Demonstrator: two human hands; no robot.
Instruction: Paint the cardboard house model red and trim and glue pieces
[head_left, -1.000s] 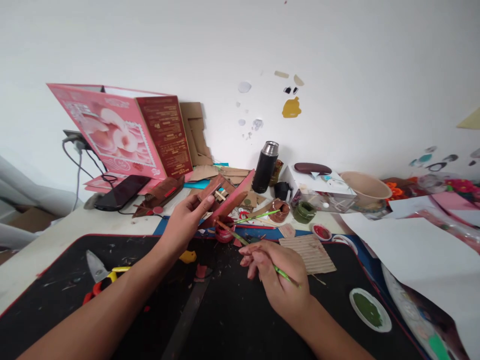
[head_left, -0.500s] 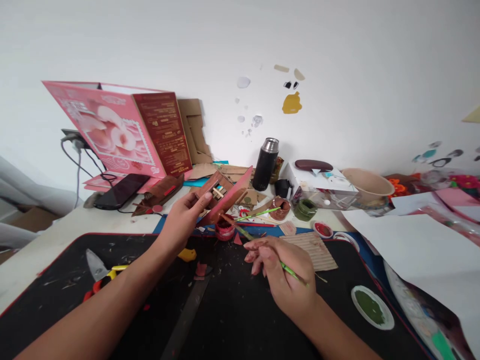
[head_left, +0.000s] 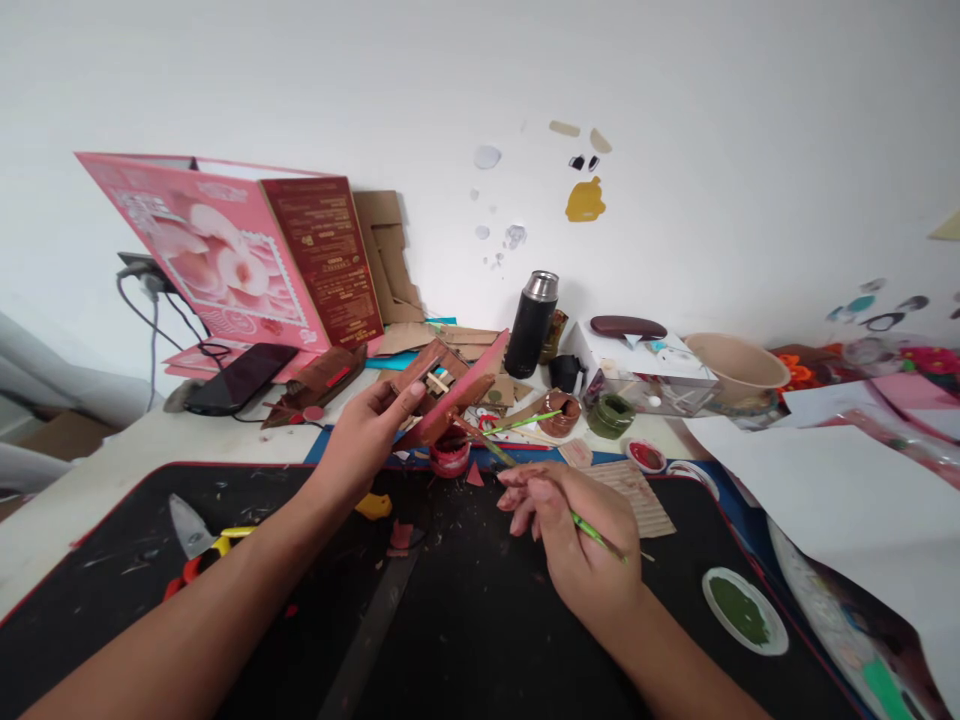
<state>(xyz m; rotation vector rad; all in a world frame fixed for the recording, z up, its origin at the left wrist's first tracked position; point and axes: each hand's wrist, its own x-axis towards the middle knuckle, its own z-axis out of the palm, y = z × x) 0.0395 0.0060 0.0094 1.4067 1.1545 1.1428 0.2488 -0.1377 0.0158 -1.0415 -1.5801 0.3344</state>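
My left hand [head_left: 367, 430] grips a small cardboard model [head_left: 480, 375] by its left side, thumb on top. The model has a slanted pink-red panel partly coated in brown, and pale sticks show inside its frame. A paintbrush [head_left: 502, 452] with a green handle is pinched in my right hand [head_left: 581, 525]. Its tip meets the brown lower edge of the panel. Brown smears mark the right fingertips. Just under the model sits an open jar of red paint [head_left: 450, 458]. Another green brush [head_left: 525, 422] leans on an open jar of brown paint [head_left: 560, 412].
A green paint jar [head_left: 610, 415] and a black flask [head_left: 531, 325] stand at the back. Scissors [head_left: 191, 535] and a metal ruler [head_left: 367, 635] lie on the black mat [head_left: 480, 640]. A lid of green paint [head_left: 745, 610] and corrugated cardboard [head_left: 634, 495] are at right.
The brush and my right hand have shifted slightly right, the tip moving along the panel's lower edge. My left hand keeps hold of the model, nearly still.
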